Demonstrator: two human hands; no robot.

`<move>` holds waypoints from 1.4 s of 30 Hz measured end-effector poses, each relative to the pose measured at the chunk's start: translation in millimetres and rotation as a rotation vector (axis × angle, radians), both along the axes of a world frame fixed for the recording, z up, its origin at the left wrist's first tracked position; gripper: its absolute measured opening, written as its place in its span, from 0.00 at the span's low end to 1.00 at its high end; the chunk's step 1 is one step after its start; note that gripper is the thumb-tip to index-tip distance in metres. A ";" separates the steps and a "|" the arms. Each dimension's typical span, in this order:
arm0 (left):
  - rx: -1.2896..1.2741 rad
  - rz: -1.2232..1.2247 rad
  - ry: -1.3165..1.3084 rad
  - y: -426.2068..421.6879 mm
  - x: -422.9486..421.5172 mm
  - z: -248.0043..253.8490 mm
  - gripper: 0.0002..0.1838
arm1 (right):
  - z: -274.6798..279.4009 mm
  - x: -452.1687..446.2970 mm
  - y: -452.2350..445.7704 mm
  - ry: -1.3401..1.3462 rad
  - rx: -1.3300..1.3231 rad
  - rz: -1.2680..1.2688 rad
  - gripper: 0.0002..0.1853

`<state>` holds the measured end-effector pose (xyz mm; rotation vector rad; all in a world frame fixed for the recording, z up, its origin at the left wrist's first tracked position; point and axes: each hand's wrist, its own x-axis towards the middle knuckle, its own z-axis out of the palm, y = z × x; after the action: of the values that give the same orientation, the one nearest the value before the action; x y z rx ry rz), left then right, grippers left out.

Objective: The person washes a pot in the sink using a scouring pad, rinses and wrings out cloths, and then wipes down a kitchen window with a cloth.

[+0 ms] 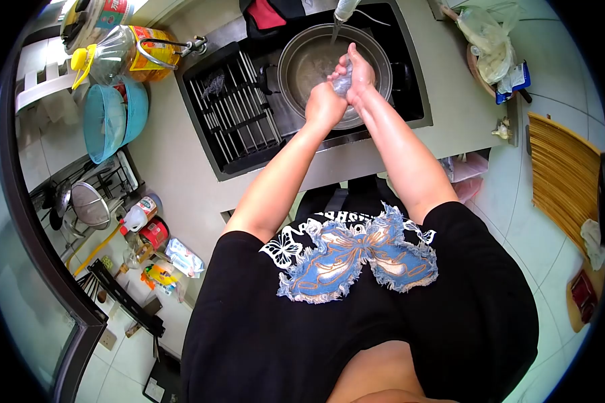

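Observation:
Both hands are together over a round metal pot (296, 67) that stands in the dark sink (410, 101). My left hand (325, 107) is closed in a fist, pressed against the near end of a shiny, translucent grey crumpled thing (342, 83). Around the same thing curl the fingers of my right hand (361, 72), its thumb pointing up. What the thing is cannot be made out, as the hands cover much of it. The faucet (343, 12) hangs just above, with its spout over the pot. Water shows in the pot.
Left of the pot, a metal drain rack (238, 111) spans the sink and bears a small grey scrubber (214, 86). An oil bottle (124, 54) and blue baskets (104, 121) stand on the left. Plastic bags (494, 54) lie at the right, above a bamboo mat (565, 174).

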<state>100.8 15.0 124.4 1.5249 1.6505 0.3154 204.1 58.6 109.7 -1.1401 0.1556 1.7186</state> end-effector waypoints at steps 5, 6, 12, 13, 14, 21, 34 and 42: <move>-0.447 0.134 -0.327 6.1 -1.2 -9.5 0.08 | 3.4 8.7 3.3 -0.024 0.004 0.176 0.24; -0.666 0.159 -0.512 7.9 -4.4 -8.6 0.07 | 6.8 8.6 3.6 -0.055 0.011 0.223 0.23; -1.226 0.202 -1.084 2.8 -6.4 -28.9 0.12 | -3.5 20.7 6.7 -0.007 0.118 0.462 0.21; -1.227 0.208 -1.087 2.3 -8.0 -36.6 0.12 | -3.1 21.7 6.2 -0.007 0.115 0.466 0.21; -1.280 0.167 -1.172 2.0 -9.8 -43.7 0.11 | -1.9 22.9 6.3 0.039 0.144 0.504 0.22; -1.412 -0.026 -1.288 9.6 -15.5 -27.8 0.10 | 2.6 34.4 1.8 0.249 0.366 0.650 0.29; -0.582 0.019 -0.634 -6.4 -25.5 22.6 0.28 | -7.9 25.8 -5.7 -0.173 0.065 0.146 0.10; 1.090 -0.641 0.213 -75.4 -45.3 70.4 0.28 | -41.2 39.8 6.1 -0.250 -0.366 0.015 0.12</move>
<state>55.6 -60.4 194.8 2.8649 1.0181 0.7830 243.9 64.8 68.5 -1.6180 0.3161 1.5826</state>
